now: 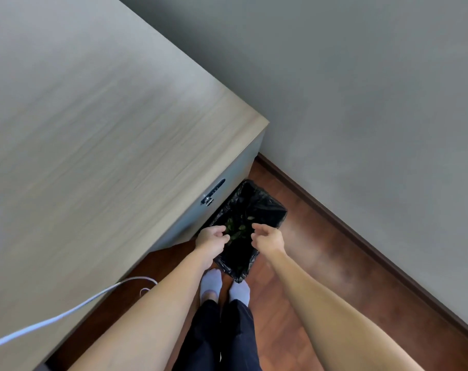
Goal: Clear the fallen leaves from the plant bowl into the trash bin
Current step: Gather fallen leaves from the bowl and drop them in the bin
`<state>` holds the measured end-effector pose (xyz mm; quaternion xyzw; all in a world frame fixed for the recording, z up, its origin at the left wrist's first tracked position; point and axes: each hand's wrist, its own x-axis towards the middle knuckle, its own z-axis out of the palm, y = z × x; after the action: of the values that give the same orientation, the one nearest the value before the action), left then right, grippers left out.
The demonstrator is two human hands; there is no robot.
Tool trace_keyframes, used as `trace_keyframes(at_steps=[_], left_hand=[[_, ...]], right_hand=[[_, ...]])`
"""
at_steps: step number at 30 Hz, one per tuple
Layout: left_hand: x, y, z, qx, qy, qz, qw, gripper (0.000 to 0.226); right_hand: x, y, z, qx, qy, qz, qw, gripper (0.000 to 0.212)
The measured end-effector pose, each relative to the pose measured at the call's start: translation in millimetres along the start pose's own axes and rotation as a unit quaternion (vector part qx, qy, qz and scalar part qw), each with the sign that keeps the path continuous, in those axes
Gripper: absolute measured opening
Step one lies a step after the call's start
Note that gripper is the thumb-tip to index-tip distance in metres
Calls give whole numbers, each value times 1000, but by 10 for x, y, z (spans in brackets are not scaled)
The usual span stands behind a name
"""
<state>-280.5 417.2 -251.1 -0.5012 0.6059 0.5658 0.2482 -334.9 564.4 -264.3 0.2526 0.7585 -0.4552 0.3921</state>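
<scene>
A trash bin (265, 207) lined with a black bag stands on the floor between the desk and the wall. Several green leaves (238, 228) are inside it or dropping into it. My left hand (211, 239) hovers over the bin's left rim with its fingers curled loosely and nothing visible in it. My right hand (267, 238) is over the near right side, fingers apart and empty. The plant bowl is not in view.
A light wooden desk (93, 129) fills the left, with a lock and handle (212, 192) on its side. A white cable (67, 314) hangs off its front edge. A grey wall (361, 103) with a dark skirting board runs on the right. My socked feet (225, 287) stand on the wooden floor.
</scene>
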Motion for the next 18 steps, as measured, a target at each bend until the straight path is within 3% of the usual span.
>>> trace_keyframes(at_steps=[6, 18], left_hand=[[-392, 332, -92, -10, -15, 14, 1000, 35], [-1531, 1102, -699, -72, 42, 160, 983, 26]], right_hand=[[-315, -361, -129, 28, -7, -31, 999, 34], [-1151, -1489, -218, 24, -52, -191, 980, 19]])
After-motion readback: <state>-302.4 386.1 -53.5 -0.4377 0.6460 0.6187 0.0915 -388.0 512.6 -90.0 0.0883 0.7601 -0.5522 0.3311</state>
